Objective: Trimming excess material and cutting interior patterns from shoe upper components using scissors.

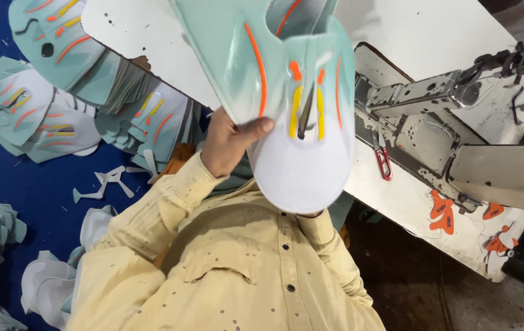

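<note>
I hold up a mint-green shoe upper (274, 67) with orange and yellow stripes and a white toe end, close to the camera. My left hand (231, 142) grips its left edge, thumb pressed on the front face. My right hand (313, 214) is almost wholly hidden behind the white end. Only a sliver of fingers shows above my yellow sleeve, so its grip cannot be seen.
An industrial sewing machine (458, 116) stands on a white table (421, 37) at the right, with red thread snips (383, 160) and orange patches (441, 216) on it. Stacks of matching mint uppers (59, 79) and white offcuts (105, 181) lie on a blue surface at the left.
</note>
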